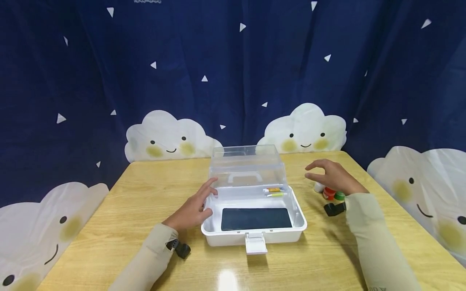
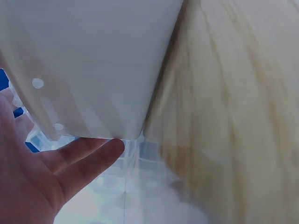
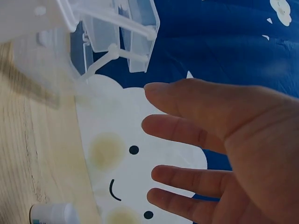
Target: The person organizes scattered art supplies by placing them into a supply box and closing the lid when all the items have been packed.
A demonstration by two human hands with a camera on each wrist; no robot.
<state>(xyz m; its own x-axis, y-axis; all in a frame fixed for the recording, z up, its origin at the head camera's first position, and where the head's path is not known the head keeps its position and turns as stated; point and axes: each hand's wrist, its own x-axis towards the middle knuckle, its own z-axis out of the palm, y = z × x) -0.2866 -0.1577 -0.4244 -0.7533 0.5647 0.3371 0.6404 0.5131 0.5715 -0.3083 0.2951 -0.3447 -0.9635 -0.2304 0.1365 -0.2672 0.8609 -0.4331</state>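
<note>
A white plastic storage box [image 1: 225, 238] stands on the table with its clear lid [image 1: 247, 161] raised. Its front latch [image 1: 256, 243] hangs down. Inside lie a flat dark rectangular panel [image 1: 256, 219], an orange-and-white tube [image 1: 273, 189] and a slim yellow-green item [image 1: 275, 195]. At the box's left rim is my left hand [image 1: 193, 208], thumb and fingers spread; in the left wrist view its fingers [image 2: 88, 172] extend along the box's side. My right hand [image 1: 333, 176] is in the air right of the box, fingers apart and holding nothing, as the right wrist view also shows.
Under the right hand stand small containers: a white one [image 1: 318, 187], a red one [image 1: 329, 194] and a green-topped one [image 1: 339, 196]. A dark blue curtain [image 1: 233, 81] with clouds hangs behind the wooden table [image 1: 145, 194].
</note>
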